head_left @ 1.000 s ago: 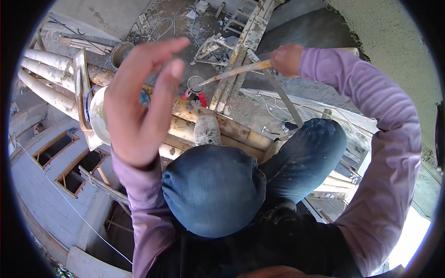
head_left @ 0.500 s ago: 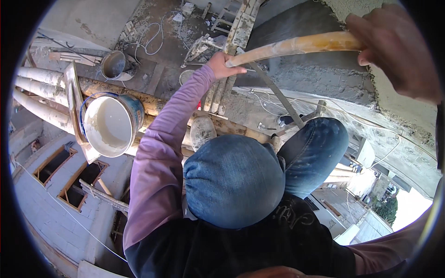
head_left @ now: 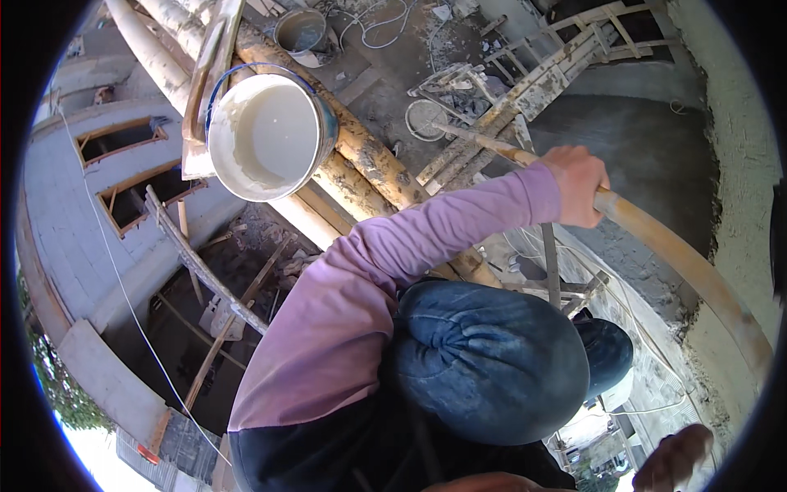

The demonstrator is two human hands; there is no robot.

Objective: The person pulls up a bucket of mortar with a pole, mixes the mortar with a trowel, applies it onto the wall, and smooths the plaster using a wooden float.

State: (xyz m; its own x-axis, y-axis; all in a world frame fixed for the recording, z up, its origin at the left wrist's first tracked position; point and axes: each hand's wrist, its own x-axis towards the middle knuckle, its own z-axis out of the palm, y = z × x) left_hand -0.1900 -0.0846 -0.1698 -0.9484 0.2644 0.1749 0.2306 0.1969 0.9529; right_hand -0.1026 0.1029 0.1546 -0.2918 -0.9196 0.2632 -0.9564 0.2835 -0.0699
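My left hand (head_left: 578,187), at the end of a lilac sleeve reaching to the right, is closed around a long yellowish bamboo pole (head_left: 668,239). The pole slants from the scaffold planks down to the right rim of the view, along a plastered wall (head_left: 639,135). Low at the right edge, my right hand (head_left: 676,461) is dark and blurred, apart from the visible stretch of pole; its fingers are unclear. A bucket (head_left: 229,123) with a blue handle and milky liquid stands on thick round logs (head_left: 361,143) at the left. A long wooden plasterer's float (head_left: 197,160) leans beside it.
My bent knees (head_left: 492,361) in blue jeans are below my left arm. Beyond the logs, a lower level holds a grey bucket (head_left: 283,37), a round tub (head_left: 411,123) and a ladder-like wooden frame (head_left: 525,61). Thin bamboo rails (head_left: 188,254) cross a deep drop at left.
My view has turned, so the bucket and logs sit higher and farther right. My left hand now grips farther along the pole. My right hand has left the pole's near part and dropped low.
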